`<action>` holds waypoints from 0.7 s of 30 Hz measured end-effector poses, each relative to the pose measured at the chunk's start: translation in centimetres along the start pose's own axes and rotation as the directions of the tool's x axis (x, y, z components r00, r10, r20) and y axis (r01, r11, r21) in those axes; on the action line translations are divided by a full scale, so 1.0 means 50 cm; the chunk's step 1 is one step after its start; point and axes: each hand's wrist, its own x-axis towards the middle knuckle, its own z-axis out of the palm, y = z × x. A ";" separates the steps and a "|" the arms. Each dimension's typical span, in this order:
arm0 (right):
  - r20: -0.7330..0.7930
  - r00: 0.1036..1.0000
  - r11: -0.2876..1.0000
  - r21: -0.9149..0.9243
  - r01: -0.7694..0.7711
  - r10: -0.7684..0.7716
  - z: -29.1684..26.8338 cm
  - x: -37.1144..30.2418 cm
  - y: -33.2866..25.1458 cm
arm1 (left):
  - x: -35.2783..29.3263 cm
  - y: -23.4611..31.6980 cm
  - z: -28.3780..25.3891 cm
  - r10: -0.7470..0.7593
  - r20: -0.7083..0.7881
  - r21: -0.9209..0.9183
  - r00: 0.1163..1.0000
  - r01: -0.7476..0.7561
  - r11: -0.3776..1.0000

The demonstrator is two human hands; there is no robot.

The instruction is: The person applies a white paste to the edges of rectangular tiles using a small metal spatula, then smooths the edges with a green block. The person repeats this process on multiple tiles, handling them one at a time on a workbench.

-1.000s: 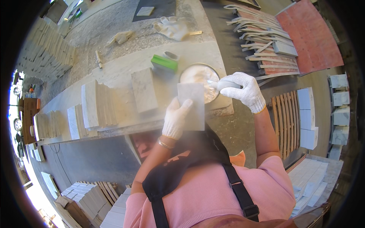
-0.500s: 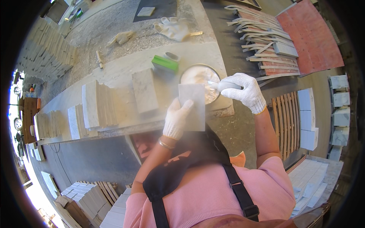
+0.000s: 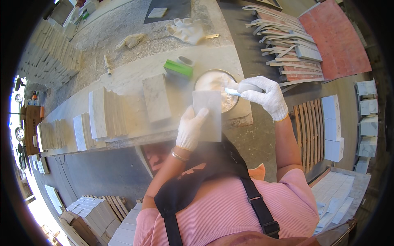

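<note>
A pale rectangular stone tile (image 3: 210,115) stands in the grip of my gloved left hand (image 3: 191,128), its thumb across the face. In my gloved right hand (image 3: 266,98) is a small spatula-like tool (image 3: 232,92) with a pale tip and a rounded grey part by the fingers. That tip is over the right side of a round pan (image 3: 200,76) of creamy white paste (image 3: 215,80). The tile hides the pan's lower left. Left of the pan, another tile (image 3: 156,97) and a green block (image 3: 178,69) rest on the table.
Tile stacks (image 3: 107,112) line the table's near edge, with a larger stack (image 3: 49,53) at the far left. Cloth gloves (image 3: 186,31) lie farther back. To the right are a strap-covered stand (image 3: 287,45) and a wooden pallet (image 3: 308,133) beside white blocks.
My right hand has shifted slightly, tilting the tool so that its pale tip shows more. The left hand and its tile are almost unmoved.
</note>
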 end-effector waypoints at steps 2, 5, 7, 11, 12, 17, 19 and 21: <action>-0.017 0.999 0.987 0.160 -0.028 0.031 -0.004 0.015 0.020 | 0.000 0.001 0.000 0.011 -0.003 -0.005 1.000 -0.011 1.000; -0.139 0.990 0.990 0.128 0.056 -0.038 -0.009 0.076 0.070 | 0.000 0.005 0.000 0.017 -0.014 -0.006 1.000 -0.017 1.000; -0.141 0.982 0.988 0.075 0.134 -0.123 -0.017 0.119 0.106 | 0.002 0.009 0.000 0.027 -0.023 0.003 0.999 -0.027 1.000; -0.180 0.981 0.993 0.071 0.092 -0.078 -0.005 0.199 0.152 | 0.015 0.030 -0.002 0.090 -0.045 0.157 0.995 -0.082 0.984; -0.156 0.984 0.994 0.055 0.092 -0.082 0.001 0.215 0.157 | 0.018 0.038 -0.002 0.083 -0.068 0.243 0.994 -0.064 0.968; -0.058 0.992 0.989 -0.093 -0.114 0.109 0.029 0.252 0.169 | 0.030 0.084 0.009 0.469 0.044 0.846 0.882 -0.283 0.452; -0.063 0.996 0.980 -0.185 -0.072 0.062 0.033 0.255 0.172 | 0.034 0.098 0.019 0.546 0.098 0.886 0.832 -0.323 0.333; -0.071 0.997 0.943 -0.333 -0.019 -0.005 0.026 0.246 0.170 | 0.038 0.106 0.023 0.575 0.121 0.914 0.809 -0.317 0.253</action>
